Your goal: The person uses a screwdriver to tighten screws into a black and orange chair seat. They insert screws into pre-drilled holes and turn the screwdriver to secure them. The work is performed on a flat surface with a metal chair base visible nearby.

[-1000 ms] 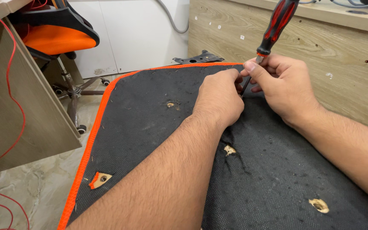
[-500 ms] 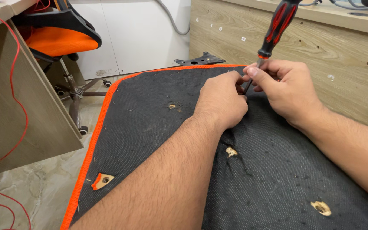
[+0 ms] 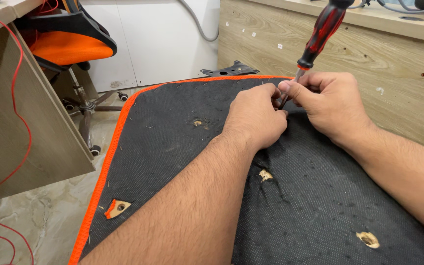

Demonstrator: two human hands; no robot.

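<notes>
A chair seat panel [image 3: 172,147] lies upside down before me, covered in black fabric with an orange edge and several torn holes showing wood. My right hand [image 3: 330,105] grips the metal shaft of a red and black screwdriver [image 3: 320,32], whose handle sticks up and to the right. The tip points down into the fabric near the panel's far edge and is hidden by my fingers. My left hand [image 3: 256,118] rests curled on the fabric right beside the tip, fingers pinched at the same spot.
A black metal bracket [image 3: 229,69] lies on the floor beyond the panel. An orange and black office chair [image 3: 69,44] stands at the upper left beside a wooden desk side [image 3: 20,127] with red wires. A wooden cabinet front [image 3: 379,59] runs along the right.
Both hands and the screwdriver have stayed at the same spot on the fabric; only the view has shifted slightly.
</notes>
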